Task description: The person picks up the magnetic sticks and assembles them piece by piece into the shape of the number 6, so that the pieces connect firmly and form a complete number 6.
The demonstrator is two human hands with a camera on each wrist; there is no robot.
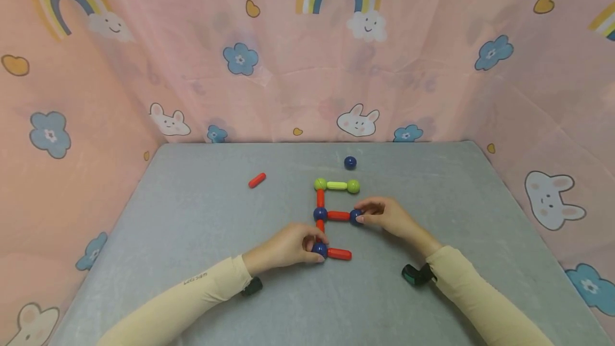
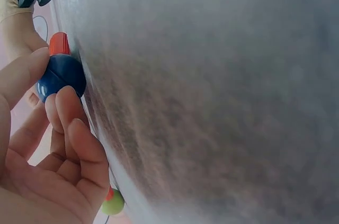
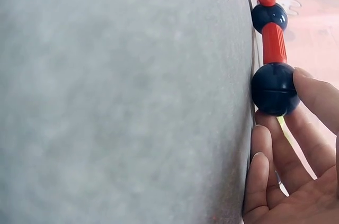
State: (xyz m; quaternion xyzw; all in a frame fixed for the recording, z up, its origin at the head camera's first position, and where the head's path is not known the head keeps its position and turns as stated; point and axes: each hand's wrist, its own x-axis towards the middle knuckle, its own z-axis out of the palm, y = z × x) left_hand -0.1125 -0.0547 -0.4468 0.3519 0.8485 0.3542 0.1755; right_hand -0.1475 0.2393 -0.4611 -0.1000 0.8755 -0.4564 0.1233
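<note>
On the grey table lies a joined figure of balls and rods. My left hand (image 1: 292,245) pinches the near dark blue ball (image 2: 62,75) between thumb and fingers; a red rod (image 1: 339,254) sticks out of it to the right. My right hand (image 1: 386,215) holds another dark blue ball (image 3: 276,89) at the right end of the middle red rod (image 1: 339,215). That rod meets a blue ball (image 1: 320,214) on the upright line of red rods. At the far end, a green ball (image 1: 320,185), a light green rod (image 1: 337,186) and a second green ball (image 1: 353,186) form the top arm.
A loose red rod (image 1: 257,180) lies on the table at the back left. One loose dark blue ball (image 1: 350,163) rests beyond the green arm. Pink patterned cloth (image 1: 288,84) stands behind and along both sides of the grey tabletop (image 1: 202,202).
</note>
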